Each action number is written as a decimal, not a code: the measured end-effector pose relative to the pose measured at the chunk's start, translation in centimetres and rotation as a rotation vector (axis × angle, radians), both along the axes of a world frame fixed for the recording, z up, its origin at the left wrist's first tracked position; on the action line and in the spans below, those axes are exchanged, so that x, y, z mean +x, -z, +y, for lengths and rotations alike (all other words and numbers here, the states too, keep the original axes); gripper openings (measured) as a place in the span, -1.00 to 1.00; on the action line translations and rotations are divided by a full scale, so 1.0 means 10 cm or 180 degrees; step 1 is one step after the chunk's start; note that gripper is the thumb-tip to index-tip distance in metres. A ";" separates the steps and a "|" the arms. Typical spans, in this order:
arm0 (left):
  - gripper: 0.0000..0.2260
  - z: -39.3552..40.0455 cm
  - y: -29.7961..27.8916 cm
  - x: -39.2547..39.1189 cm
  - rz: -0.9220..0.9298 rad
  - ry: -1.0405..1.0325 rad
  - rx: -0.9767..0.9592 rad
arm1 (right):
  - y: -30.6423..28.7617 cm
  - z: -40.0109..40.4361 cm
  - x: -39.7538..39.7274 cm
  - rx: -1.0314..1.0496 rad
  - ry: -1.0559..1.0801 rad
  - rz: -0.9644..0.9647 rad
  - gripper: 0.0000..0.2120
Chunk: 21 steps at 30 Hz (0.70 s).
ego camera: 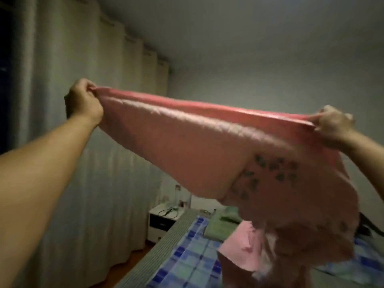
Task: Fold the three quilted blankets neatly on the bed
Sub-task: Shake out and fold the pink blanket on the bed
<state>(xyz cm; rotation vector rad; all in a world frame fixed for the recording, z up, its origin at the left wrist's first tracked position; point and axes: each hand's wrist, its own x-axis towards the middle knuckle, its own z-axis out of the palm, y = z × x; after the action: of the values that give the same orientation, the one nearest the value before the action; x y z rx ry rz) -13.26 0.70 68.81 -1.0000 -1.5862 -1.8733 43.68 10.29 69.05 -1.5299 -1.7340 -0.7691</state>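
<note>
A pink quilted blanket [197, 146] with a dark flower print on its lower right part hangs in the air, stretched wide above the bed [187, 256]. My left hand [83, 100] grips its top left corner and my right hand [332, 125] grips its top right corner, both arms raised. The blanket's lower end droops toward the bed at the right. A lighter pink blanket [243, 246] lies on the blue checked sheet under it. A green blanket [222, 223] sits further back near the head of the bed.
Long pale curtains [93, 183] cover the left wall. A white bedside table [162, 219] with cables and small items stands in the corner beside the bed. A strip of wooden floor [133, 258] runs between curtains and bed.
</note>
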 end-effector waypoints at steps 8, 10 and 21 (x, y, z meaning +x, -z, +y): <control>-0.72 0.36 1.40 -0.58 -0.0465 0.0667 -0.0476 | 1.57 -0.64 -0.47 -0.0549 -0.0268 0.0172 -0.79; -0.70 0.36 2.32 -0.93 -0.0505 0.0692 -0.0980 | 2.51 -0.89 -0.56 -0.1712 -0.0578 0.0047 -0.72; -0.80 -1.16 6.95 -1.64 -0.2606 0.0852 -0.3794 | 6.80 -2.78 -1.61 -0.3226 -0.0088 -0.0139 -0.78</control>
<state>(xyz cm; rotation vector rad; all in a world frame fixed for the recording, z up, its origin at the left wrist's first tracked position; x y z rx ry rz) -29.61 -10.87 -0.74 -0.8742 -3.3980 -1.4370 27.62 -17.54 1.06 -2.0893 -2.3243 0.1796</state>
